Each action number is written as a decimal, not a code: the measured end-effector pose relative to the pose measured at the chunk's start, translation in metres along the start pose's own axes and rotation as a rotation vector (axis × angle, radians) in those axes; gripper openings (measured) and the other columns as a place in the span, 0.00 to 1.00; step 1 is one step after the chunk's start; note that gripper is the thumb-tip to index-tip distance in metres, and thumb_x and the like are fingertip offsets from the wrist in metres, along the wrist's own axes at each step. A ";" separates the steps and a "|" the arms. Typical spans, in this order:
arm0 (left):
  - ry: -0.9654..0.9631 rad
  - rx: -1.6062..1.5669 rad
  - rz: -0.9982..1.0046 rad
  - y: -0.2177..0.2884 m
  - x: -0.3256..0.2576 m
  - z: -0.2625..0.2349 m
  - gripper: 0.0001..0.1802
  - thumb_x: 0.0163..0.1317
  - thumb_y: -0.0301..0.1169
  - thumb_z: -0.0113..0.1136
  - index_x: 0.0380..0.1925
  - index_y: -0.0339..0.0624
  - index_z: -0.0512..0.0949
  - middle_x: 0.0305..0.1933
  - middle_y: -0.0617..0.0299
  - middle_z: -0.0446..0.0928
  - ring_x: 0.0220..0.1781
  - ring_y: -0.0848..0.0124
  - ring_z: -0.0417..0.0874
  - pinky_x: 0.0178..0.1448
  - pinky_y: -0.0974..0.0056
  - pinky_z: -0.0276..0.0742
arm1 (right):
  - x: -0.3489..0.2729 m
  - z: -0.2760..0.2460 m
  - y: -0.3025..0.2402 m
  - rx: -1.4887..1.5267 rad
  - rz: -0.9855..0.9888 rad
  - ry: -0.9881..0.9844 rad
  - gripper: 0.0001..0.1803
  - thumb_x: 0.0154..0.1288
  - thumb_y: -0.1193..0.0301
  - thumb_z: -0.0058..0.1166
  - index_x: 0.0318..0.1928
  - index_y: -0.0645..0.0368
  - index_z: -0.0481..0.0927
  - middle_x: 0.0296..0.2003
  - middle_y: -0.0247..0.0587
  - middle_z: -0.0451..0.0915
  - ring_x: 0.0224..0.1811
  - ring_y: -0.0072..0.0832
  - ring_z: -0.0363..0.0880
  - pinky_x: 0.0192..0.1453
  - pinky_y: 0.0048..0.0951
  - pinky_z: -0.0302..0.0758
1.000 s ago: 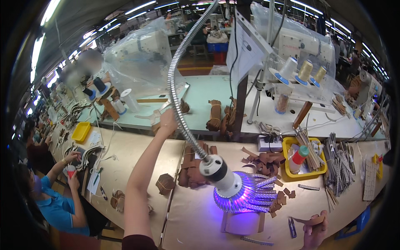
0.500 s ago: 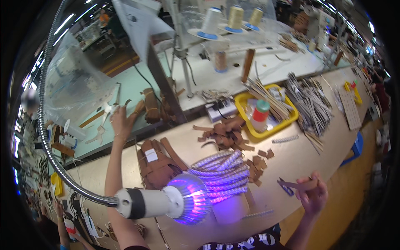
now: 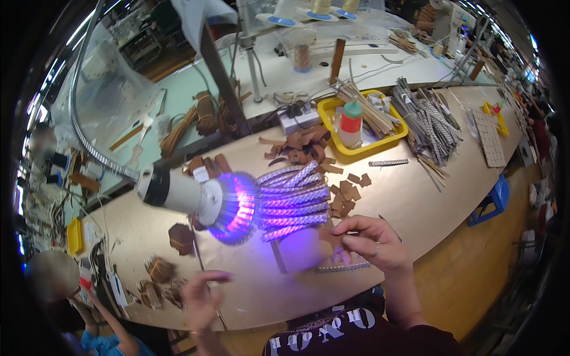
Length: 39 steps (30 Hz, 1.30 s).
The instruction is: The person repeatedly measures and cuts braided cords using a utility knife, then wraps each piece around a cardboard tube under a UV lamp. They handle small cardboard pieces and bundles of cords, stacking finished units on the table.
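Right hand (image 3: pixel 371 240) over the near edge of the counter (image 3: pixel 415 202), fingers (image 3: pixel 350 242) pinched together on a small brown leather piece (image 3: pixel 328 235), just below the row of braided strips (image 3: pixel 294 199) lit violet by the gooseneck lamp (image 3: pixel 205 202). Left hand (image 3: pixel 199 296) hovers lower left, blurred, fingers loosely apart, holding nothing visible. Yellow tray (image 3: pixel 332 110) with a bottle (image 3: pixel 350 123) sits further back.

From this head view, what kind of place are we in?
Likely a leather-goods or footwear workshop: brown leather pieces heaped on a long workbench, thread cones on a stand behind, and a gooseneck lamp over woven straps.
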<state>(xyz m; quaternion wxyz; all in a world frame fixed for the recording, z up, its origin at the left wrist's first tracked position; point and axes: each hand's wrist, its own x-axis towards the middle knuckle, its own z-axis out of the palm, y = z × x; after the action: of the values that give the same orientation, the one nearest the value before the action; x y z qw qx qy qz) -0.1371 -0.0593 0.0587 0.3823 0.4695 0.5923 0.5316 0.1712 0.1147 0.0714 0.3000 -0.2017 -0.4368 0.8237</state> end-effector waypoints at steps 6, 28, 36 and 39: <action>-0.096 -0.440 -0.148 -0.014 0.009 0.110 0.18 0.62 0.22 0.59 0.53 0.32 0.75 0.49 0.54 0.80 0.49 0.71 0.81 0.54 0.66 0.77 | -0.010 0.030 0.007 -0.378 0.075 0.052 0.15 0.65 0.78 0.57 0.52 0.64 0.74 0.37 0.33 0.76 0.36 0.17 0.74 0.42 0.19 0.72; 0.336 -0.490 -0.437 -0.062 0.015 0.122 0.09 0.70 0.29 0.56 0.38 0.33 0.79 0.32 0.59 0.80 0.30 0.76 0.77 0.33 0.72 0.71 | 0.008 -0.053 0.034 -0.680 0.216 0.207 0.18 0.63 0.74 0.63 0.53 0.60 0.76 0.28 0.24 0.77 0.22 0.07 0.57 0.25 0.13 0.57; 0.322 -0.551 -0.501 -0.066 0.012 0.124 0.12 0.72 0.31 0.51 0.46 0.33 0.75 0.34 0.62 0.78 0.32 0.77 0.76 0.35 0.72 0.71 | -0.023 -0.096 0.042 -0.920 0.285 0.658 0.12 0.62 0.72 0.64 0.45 0.58 0.80 0.27 0.23 0.74 0.24 0.09 0.60 0.28 0.15 0.60; 0.329 -0.616 -0.508 -0.067 0.010 0.125 0.12 0.73 0.31 0.50 0.48 0.33 0.75 0.34 0.63 0.77 0.32 0.78 0.75 0.35 0.72 0.71 | -0.044 -0.091 0.039 -1.060 0.321 0.457 0.13 0.58 0.65 0.68 0.36 0.59 0.81 0.26 0.29 0.75 0.21 0.16 0.64 0.24 0.22 0.62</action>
<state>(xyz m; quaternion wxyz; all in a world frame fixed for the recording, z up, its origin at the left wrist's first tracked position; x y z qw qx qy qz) -0.0311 -0.0153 -0.0245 0.5236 0.0819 0.5559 0.6404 0.2458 0.1225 -0.0075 0.1167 -0.5596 -0.6767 0.4641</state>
